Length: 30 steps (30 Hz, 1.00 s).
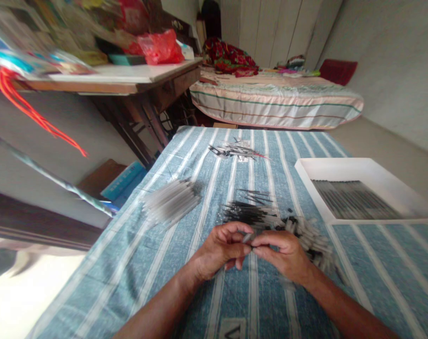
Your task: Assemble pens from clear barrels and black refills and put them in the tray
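Near the middle of the striped cloth, my left hand (223,249) and my right hand (283,253) meet fingertip to fingertip. A small greyish piece (248,237) is pinched in my left fingers. My right thumb and forefinger press together at its end; what they grip is too small to name. Just beyond the hands lies a pile of thin black rods (247,213). Beside my right hand is a heap of short grey-white pieces (310,240). A stack of pale translucent tubes (173,202) lies to the left.
A white tray (348,165) at the right holds a row of dark, slim sticks (355,200). Loose thin parts (238,149) lie at the far end of the blue striped cloth (136,249). A cluttered table (129,77) stands at the back left, a bed (277,101) behind.
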Each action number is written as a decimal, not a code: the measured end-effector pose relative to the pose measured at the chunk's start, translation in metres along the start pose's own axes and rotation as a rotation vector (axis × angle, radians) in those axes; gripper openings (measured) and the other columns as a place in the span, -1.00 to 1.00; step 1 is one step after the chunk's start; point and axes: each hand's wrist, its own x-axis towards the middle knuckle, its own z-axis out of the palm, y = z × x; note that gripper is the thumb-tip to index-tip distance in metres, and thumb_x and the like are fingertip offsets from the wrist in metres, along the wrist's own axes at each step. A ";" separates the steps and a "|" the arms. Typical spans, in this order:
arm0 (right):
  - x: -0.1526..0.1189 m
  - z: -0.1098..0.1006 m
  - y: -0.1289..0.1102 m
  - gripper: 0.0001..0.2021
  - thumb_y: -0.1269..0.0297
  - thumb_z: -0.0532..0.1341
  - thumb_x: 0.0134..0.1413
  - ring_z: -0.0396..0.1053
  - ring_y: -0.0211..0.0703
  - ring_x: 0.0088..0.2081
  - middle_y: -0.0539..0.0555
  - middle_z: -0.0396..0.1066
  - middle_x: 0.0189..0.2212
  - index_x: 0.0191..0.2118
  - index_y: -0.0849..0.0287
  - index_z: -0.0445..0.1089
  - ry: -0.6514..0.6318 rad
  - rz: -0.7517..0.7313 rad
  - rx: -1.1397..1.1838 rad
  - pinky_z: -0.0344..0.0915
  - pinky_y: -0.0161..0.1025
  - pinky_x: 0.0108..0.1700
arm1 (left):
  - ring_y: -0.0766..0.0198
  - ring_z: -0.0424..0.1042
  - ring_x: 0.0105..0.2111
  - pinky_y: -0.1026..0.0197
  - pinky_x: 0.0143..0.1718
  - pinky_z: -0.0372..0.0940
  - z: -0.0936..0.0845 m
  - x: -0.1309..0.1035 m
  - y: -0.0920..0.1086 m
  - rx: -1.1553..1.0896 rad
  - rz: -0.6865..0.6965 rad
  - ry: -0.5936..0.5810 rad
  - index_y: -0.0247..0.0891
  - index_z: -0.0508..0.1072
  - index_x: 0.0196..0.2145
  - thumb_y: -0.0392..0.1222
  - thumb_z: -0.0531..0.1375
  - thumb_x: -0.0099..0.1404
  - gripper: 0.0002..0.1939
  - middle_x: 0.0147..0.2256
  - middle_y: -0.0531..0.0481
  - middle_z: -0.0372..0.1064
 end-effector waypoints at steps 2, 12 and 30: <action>-0.001 -0.002 0.000 -0.90 0.34 0.22 0.09 0.43 -0.26 -0.48 0.04 0.51 -0.50 -0.34 0.21 0.49 0.007 0.065 0.004 0.32 -0.38 -0.40 | 0.46 0.31 -0.70 0.48 -0.77 0.03 0.000 0.000 -0.001 -0.008 0.015 -0.017 -0.29 0.46 -0.22 -0.28 0.33 0.06 -0.71 -0.55 0.10 0.41; -0.003 -0.006 0.007 -0.93 0.37 0.20 0.08 0.38 -0.32 -0.61 -0.03 0.45 -0.59 -0.35 0.20 0.44 0.087 0.164 0.040 0.31 -0.43 -0.54 | 0.44 0.36 -0.68 0.46 -0.77 0.04 -0.002 0.000 -0.004 0.063 0.042 -0.009 -0.33 0.48 -0.17 -0.15 0.26 0.18 -0.73 -0.39 -0.07 0.50; 0.000 -0.012 0.006 -0.92 0.44 0.22 0.08 0.42 -0.26 -0.45 0.04 0.47 -0.50 -0.37 0.20 0.46 0.049 -0.033 -0.101 0.31 -0.36 -0.37 | 0.45 0.35 -0.67 0.44 -0.74 0.03 -0.002 0.001 -0.004 0.166 0.009 -0.043 -0.32 0.45 -0.15 -0.18 0.27 0.16 -0.71 -0.38 -0.07 0.53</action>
